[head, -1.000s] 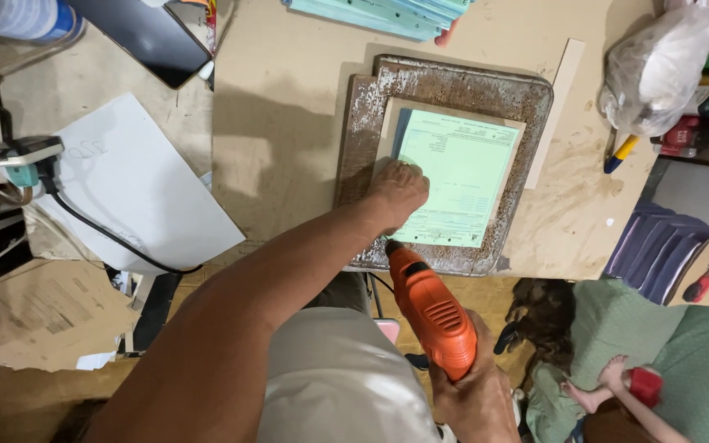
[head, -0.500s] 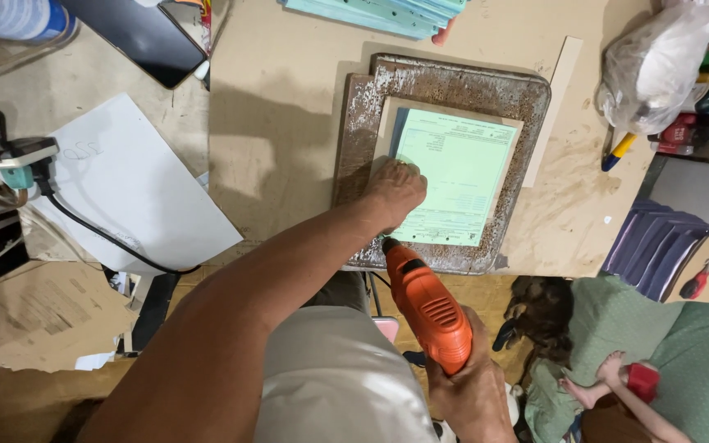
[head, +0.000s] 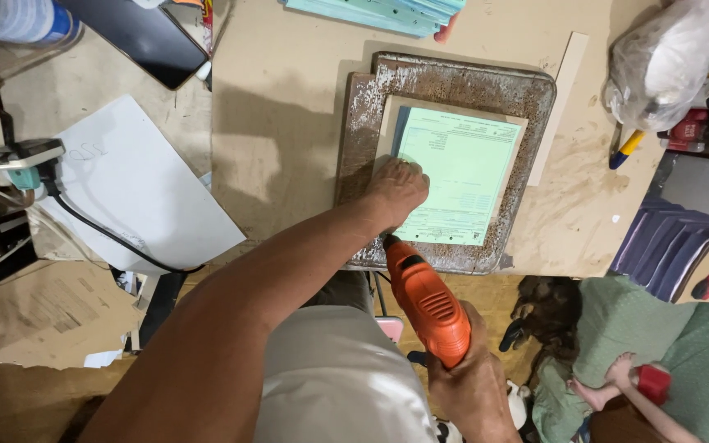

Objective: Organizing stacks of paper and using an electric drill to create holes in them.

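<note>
Where the brown worktop (head: pixel 289 123) fills the upper middle of the frame, a rusty metal tray (head: pixel 445 82) is seen lying flat on it. A pale board (head: pixel 512 176) is set inside the tray, and a green printed sheet (head: pixel 461 176) is laid on the board. The left hand (head: pixel 397 190) is pressed knuckles-up on the sheet's lower left corner, fingers curled down; nothing is grasped in it. An orange drill (head: pixel 427 303) is gripped by the right hand (head: pixel 473 385) at lower centre, the fingers closed round its handle. The drill's nose is pointed up-frame and is met by the tray's near edge just below the left hand; whether the bit is touching metal cannot be told.

A thin wooden strip (head: pixel 558 98) is noted just right of the tray. A clear plastic bag (head: pixel 666 66) is seen at upper right, with a yellow-and-blue pen (head: pixel 627 149) beneath it. A stack of teal sheets (head: pixel 387 12) is cut off by the top edge. A white sheet (head: pixel 137 193) is laid at left, crossed by a black cable (head: pixel 100 234). A dark tablet (head: pixel 145 37) is seen at upper left. A child in green (head: pixel 617 369) is glimpsed at lower right, beside the worktop.
</note>
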